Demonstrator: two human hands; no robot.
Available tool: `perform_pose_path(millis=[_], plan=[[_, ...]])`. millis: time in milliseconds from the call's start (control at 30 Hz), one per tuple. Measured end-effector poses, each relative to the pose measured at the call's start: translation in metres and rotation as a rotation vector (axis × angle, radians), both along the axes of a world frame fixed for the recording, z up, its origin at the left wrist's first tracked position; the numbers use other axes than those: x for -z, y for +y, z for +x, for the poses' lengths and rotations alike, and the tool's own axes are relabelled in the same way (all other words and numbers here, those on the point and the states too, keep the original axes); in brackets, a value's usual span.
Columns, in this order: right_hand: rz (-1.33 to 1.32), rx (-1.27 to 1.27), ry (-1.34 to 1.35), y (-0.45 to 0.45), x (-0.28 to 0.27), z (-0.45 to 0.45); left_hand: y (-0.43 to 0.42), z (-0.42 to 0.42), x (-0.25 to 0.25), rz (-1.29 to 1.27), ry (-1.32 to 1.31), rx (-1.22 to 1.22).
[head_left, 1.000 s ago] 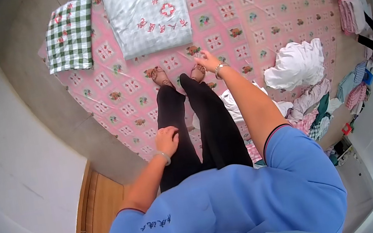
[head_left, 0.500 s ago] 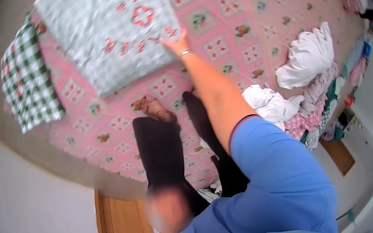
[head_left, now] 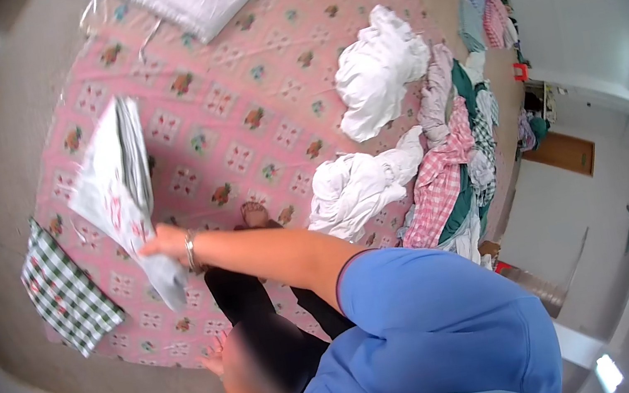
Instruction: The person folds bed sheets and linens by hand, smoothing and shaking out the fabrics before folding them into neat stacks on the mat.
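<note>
Here's the right hand (head_left: 163, 243), fingers pinching the edge of a pale folded sheet (head_left: 113, 186), red lettering showing, layers fanned, tilted over the pink mat (head_left: 236, 156); left hand's (head_left: 214, 363) fingers, can't tell.

The place looks like a linen or laundry room: a patterned pink sheet (head_left: 183, 165) covers much of the floor (head_left: 0, 180), loose white cloths (head_left: 380, 74) lie beside a heap of mixed fabrics (head_left: 441, 189), and a folded green-checked cloth (head_left: 71, 294) and a pale cloth (head_left: 112, 194) bear red markings.
</note>
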State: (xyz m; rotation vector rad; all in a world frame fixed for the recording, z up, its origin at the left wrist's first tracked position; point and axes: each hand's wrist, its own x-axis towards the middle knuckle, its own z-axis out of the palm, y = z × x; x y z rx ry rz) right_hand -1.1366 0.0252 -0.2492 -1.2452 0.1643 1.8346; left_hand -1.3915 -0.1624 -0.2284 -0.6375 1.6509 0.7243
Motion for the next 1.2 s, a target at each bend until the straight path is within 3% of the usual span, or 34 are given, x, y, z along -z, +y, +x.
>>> perform_pose_path(millis=[100, 133, 167, 200, 267, 400, 700, 767, 867, 933, 967, 1000, 1067, 1200], plan=[[0.083, 0.052, 0.208, -0.015, -0.119, 0.025, 0.003, -0.015, -0.01, -0.046, -0.291, -0.075], [0.086, 0.054, 0.246, -0.024, -0.151, 0.036, 0.013, 0.004, -0.036, -0.003, -0.387, -0.036], [0.087, 0.054, 0.287, -0.036, -0.183, 0.047, 0.021, 0.029, -0.08, 0.221, -0.385, 0.276], [0.07, 0.039, 0.299, -0.051, -0.213, 0.057, 0.027, 0.046, -0.112, 0.291, -0.403, 0.414], [0.074, 0.04, 0.321, -0.082, -0.267, 0.079, 0.035, 0.063, -0.162, 0.282, -0.501, 0.581], [0.05, 0.147, 0.245, -0.151, -0.358, 0.121, 0.05, 0.082, -0.205, 0.128, -0.6, 0.836], [0.154, 0.56, 0.118, -0.289, -0.408, 0.22, 0.125, 0.18, -0.255, 0.017, -0.48, 1.356], [0.03, 0.606, 0.156, -0.314, -0.392, 0.258, 0.141, 0.229, -0.259, 0.023, -0.443, 1.448], [0.058, 0.701, 0.04, -0.358, -0.342, 0.319, 0.161, 0.327, -0.26, 0.064, -0.399, 1.622], [0.022, 0.763, 0.066, -0.38, -0.34, 0.337, 0.17, 0.391, -0.252, 0.104, -0.358, 1.77], [-0.051, 0.828, 0.066, -0.392, -0.346, 0.355, 0.173, 0.429, -0.251, 0.12, -0.356, 1.804], [-0.125, 0.891, 0.055, -0.403, -0.352, 0.376, 0.157, 0.474, -0.295, 0.089, -0.499, 1.681], [-0.106, 0.919, 0.059, -0.423, -0.356, 0.405, 0.145, 0.54, -0.32, 0.144, -0.456, 1.667], [-0.057, 1.044, 0.054, -0.448, -0.354, 0.452, 0.139, 0.623, -0.331, 0.161, -0.566, 1.763]])
